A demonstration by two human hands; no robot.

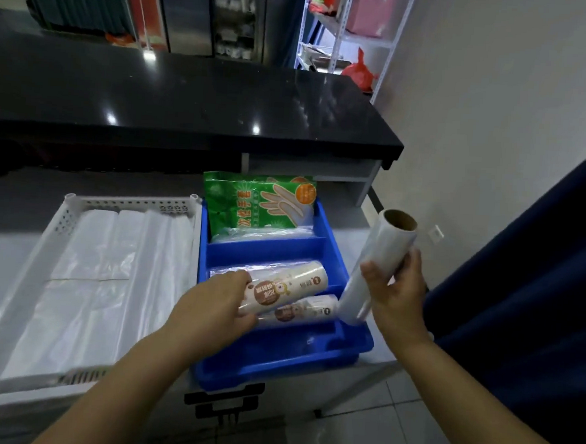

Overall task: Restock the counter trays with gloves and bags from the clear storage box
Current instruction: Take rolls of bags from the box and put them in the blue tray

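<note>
Blue plastic forms the divided tray (pixel 322 230) that stands on the grey counter, just beside a white perforated tray (pixel 61 221) on its left. The white tray is filled with flat, folded clear bags (pixel 110 269). In the far compartment of the blue tray a green pack of disposable gloves (pixel 251 202) leans upright against the back wall. The middle compartment holds a printed roll (pixel 281 283) in a clear wrapper, and a second printed roll (pixel 300 311) lies just in front of it, close to the near divider.

The left hand (pixel 214 303) reaches into the blue tray and lies on the left end of the first printed roll, fingers curled around it; I cannot tell how firmly it grips. The right hand (pixel 393 289) is closed around a plain roll of clear film (pixel 375 261) with a cardboard core. This roll is tilted, its open upper end pointing away, its lower end at the right rim of the blue tray, near the second printed roll. Behind the trays runs a black glossy countertop (pixel 189 95).
</note>
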